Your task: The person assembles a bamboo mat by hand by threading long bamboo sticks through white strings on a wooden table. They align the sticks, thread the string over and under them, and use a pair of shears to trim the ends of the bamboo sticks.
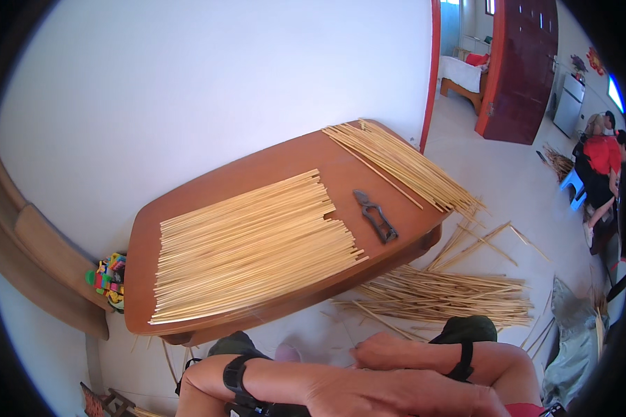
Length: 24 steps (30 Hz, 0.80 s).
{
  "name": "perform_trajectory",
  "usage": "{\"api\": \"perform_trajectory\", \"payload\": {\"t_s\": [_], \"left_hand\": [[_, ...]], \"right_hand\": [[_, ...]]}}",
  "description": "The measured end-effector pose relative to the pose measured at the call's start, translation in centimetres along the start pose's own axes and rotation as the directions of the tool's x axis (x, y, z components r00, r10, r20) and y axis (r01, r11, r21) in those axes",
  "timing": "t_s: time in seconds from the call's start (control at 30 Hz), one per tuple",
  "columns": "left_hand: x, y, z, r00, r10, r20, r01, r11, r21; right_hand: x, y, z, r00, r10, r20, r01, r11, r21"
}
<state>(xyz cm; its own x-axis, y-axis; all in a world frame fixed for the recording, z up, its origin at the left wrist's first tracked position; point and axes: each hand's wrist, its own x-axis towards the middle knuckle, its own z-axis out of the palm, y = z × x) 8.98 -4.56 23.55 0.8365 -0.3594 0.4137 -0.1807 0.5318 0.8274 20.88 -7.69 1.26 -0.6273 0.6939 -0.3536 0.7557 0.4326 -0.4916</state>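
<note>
At the lower edge, my left hand [389, 390] reaches across to the right, back uppermost; its fingers run into the picture's lower edge and are mostly hidden. Just beyond it, my right hand [384, 349] points left with curled fingers; whatever they may hold is hidden. Black straps circle both forearms near the wrists. On the brown table [142, 278] ahead lies a flat layer of straw-coloured sticks [247, 243], its left ends fairly even and its right ends ragged. Dark pruning shears [375, 217] rest to the right of the layer, apart from both hands.
A second bundle of sticks [403, 163] overhangs the table's right end. More loose sticks [452, 295] cover the floor nearby, beside a grey-green cloth [570, 340]. Colourful toy blocks [110, 278] are at the left. A person in red [602, 153] sits far right, past an open door [525, 69].
</note>
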Motion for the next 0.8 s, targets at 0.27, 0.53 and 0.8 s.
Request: {"api": "perform_trajectory", "payload": {"t_s": [0.27, 0.53, 0.8], "left_hand": [[0.7, -1.3, 1.0, 0.937, 0.347, 0.02, -0.339, 0.925, -0.172], [0.9, -0.9, 0.3, 0.917, 0.397, 0.044, -0.393, 0.916, -0.077], [1.0, -0.9, 0.8, 0.91, 0.414, 0.0, -0.405, 0.89, -0.21]], "right_hand": [[-0.3, 0.8, 1.0, 0.999, 0.011, -0.041, -0.013, 0.999, -0.032], [-0.6, 1.2, 1.5, 0.999, 0.02, -0.038, -0.02, 1.0, -0.016], [-0.3, 0.9, 1.0, 1.0, 0.016, -0.019, -0.017, 0.999, -0.033]]}}
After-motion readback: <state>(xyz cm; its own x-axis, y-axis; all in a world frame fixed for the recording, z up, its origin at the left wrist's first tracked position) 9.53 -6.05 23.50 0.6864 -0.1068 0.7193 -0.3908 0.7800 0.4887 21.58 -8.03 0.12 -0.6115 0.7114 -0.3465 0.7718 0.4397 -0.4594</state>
